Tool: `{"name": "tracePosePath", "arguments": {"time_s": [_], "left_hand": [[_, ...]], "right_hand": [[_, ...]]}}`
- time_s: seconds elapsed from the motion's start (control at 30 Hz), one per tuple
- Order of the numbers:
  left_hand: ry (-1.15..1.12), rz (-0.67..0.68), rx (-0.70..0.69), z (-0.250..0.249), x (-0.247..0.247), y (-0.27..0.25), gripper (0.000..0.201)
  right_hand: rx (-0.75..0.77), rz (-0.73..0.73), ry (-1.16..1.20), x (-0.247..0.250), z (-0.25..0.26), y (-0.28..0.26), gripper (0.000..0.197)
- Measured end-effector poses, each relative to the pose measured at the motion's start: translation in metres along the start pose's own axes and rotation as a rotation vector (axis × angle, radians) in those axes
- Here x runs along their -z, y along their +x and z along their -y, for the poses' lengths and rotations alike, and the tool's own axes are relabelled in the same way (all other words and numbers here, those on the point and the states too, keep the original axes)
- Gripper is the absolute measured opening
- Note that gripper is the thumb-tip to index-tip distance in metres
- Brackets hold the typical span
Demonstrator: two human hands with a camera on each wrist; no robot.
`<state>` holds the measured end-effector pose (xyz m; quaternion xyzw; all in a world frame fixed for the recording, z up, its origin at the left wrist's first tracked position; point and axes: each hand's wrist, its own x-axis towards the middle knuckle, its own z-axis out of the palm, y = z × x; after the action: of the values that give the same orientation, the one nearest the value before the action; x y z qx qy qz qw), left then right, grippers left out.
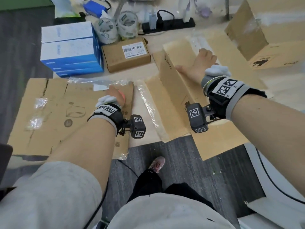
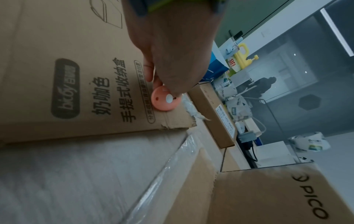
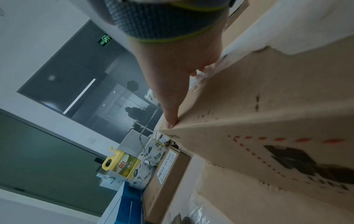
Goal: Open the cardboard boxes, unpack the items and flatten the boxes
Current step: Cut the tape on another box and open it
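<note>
On the table, the right hand [image 1: 198, 63] lies open and flat on the brown box [image 1: 173, 83], whose one side stands up, so it should push down slowly along the fold, while the left hand [image 1: 115, 96] pinches a pink round cutter [image 2: 166, 100] on the flat box [image 1: 62, 113].

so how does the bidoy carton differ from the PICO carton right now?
The bidoy carton lies fully flat; the PICO carton still has a panel standing. The left hand, holding a pink disc, rests on bidoy; the right hand presses PICO. Both are brown cardboard with loose tape.
</note>
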<state>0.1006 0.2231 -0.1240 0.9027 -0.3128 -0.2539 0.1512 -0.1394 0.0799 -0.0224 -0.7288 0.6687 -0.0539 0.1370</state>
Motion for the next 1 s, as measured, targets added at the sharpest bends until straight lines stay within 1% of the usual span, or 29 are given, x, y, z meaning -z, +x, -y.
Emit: {"name": "tracePosePath", "arguments": {"time_s": [0.13,0.23,0.3,0.37,0.43,0.47,0.53,0.63,0.7,0.73,0.77,0.8,0.87,0.9,0.93,1.0], "left_hand": [[0.059,-0.044,-0.015,0.0,-0.006,0.001,0.04],[0.068,-0.084,0.034,-0.005,-0.003,-0.003,0.043],[0.078,-0.133,0.053,-0.017,0.003,-0.008,0.046],[0.07,-0.22,0.06,-0.04,0.008,-0.01,0.04],[0.068,-0.289,0.051,-0.071,0.011,-0.009,0.036],[0.061,-0.292,0.014,-0.084,0.012,-0.008,0.038],[0.033,-0.253,-0.149,-0.113,0.013,-0.008,0.042],[-0.009,-0.111,-0.427,-0.15,0.017,-0.018,0.047],[-0.011,-0.058,-0.565,-0.165,0.017,-0.024,0.05],[0.001,-0.044,-0.628,-0.174,0.015,-0.028,0.051],[0.015,-0.032,-0.677,-0.179,0.015,-0.03,0.053],[0.026,-0.023,-0.711,-0.183,0.016,-0.034,0.056],[0.041,-0.014,-0.765,-0.193,0.02,-0.043,0.062],[0.054,-0.024,-0.797,-0.197,0.021,-0.047,0.066],[0.07,-0.042,-0.829,-0.201,0.024,-0.054,0.069],[0.105,-0.128,-0.876,-0.209,0.027,-0.067,0.072]], "right_hand": [[0.004,0.021,-0.024,0.005,-0.002,0.001,0.102],[0.024,0.048,-0.007,0.008,-0.003,0.002,0.102],[0.02,0.041,-0.004,0.014,-0.006,0.001,0.103],[-0.001,0.041,-0.033,0.02,-0.012,-0.003,0.107],[-0.043,0.088,-0.047,0.023,-0.019,-0.01,0.114],[-0.057,0.134,-0.048,0.022,-0.021,-0.013,0.119],[-0.068,0.194,-0.076,0.023,-0.026,-0.02,0.124],[-0.049,0.218,-0.107,0.03,-0.025,-0.026,0.128],[-0.051,0.195,-0.103,0.034,-0.022,-0.025,0.128],[-0.069,0.168,-0.086,0.04,-0.022,-0.024,0.124],[-0.09,0.151,-0.067,0.046,-0.022,-0.024,0.115],[-0.102,0.154,-0.057,0.053,-0.024,-0.023,0.102],[-0.115,0.194,-0.039,0.068,-0.029,-0.025,0.064],[-0.121,0.204,-0.025,0.074,-0.032,-0.027,0.05],[-0.132,0.207,-0.009,0.077,-0.036,-0.029,0.046],[-0.136,0.215,0.037,0.081,-0.044,-0.035,0.044]]}}
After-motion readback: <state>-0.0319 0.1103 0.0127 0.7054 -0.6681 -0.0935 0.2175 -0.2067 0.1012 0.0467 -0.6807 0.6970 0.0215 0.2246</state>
